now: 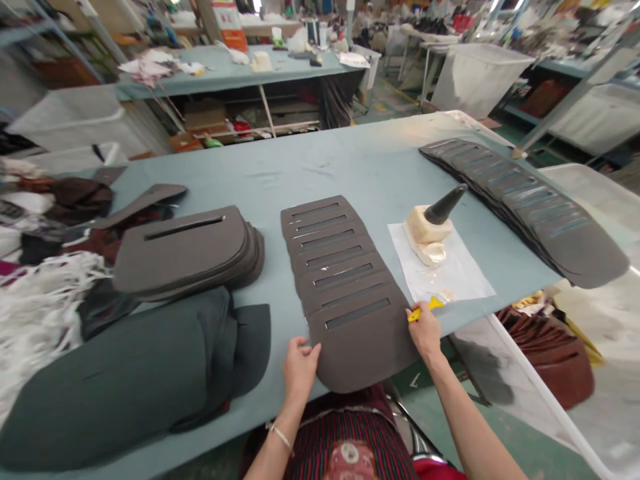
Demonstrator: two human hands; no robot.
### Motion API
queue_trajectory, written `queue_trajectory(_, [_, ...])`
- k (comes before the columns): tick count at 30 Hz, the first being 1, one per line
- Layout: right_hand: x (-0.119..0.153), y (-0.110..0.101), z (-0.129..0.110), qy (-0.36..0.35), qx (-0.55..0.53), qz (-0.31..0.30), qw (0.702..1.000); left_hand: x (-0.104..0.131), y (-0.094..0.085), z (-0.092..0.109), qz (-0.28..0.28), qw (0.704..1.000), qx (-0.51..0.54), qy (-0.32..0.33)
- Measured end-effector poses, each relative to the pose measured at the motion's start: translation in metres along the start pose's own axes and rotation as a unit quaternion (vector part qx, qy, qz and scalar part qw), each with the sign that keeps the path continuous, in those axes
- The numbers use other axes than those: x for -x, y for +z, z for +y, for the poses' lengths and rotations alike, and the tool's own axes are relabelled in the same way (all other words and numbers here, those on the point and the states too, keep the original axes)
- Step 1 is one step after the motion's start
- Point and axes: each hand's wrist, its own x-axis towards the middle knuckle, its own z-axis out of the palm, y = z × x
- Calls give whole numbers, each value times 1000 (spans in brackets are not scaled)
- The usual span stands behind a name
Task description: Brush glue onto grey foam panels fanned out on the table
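Note:
Overlapping dark brown panels with slots point(357, 353) lie fanned out in a row in front of me. At their near left edge is my left hand point(300, 368), fingers loosely curved and apart, holding nothing that I can see. Beside the right edge, my right hand point(426, 333) is closed on a small yellow spreader point(433, 303). A cream-coloured glue bottle point(425, 225) with a black cone nozzle point(447, 203) stands on a white sheet point(467, 277), just beyond that hand. Pale smears mark the sheet.
Left are a stack of slotted brown panels point(195, 260), dark green pieces point(125, 373) and white scraps point(45, 313). Another fanned row of panels point(590, 247) lies along the table's right side. A white bin point(535, 400) with reddish-brown pieces point(555, 360) stands at lower right.

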Motion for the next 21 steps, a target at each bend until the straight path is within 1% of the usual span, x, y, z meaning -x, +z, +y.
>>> queue_trajectory(4, [-1, -1, -3, 3, 20, -8, 1000, 0, -3, 6, 8, 1000, -17, -7])
queue_trajectory(12, [-2, -1, -4, -6, 31, -10, 999, 2, -4, 13, -1, 999, -44, 10])
queue_trajectory(16, [-2, -3, -7, -18, 43, -25, 999, 4, -3, 19, -2, 994, -103, 29])
queue_trajectory(18, [-2, -4, -6, -24, 43, -30, 998, 4, -2, 20, -7, 991, -131, 38])
queue_trajectory(21, [0, -5, 0, -31, 31, -33, 998, 5, 0, 15, -20, 990, -134, 40])
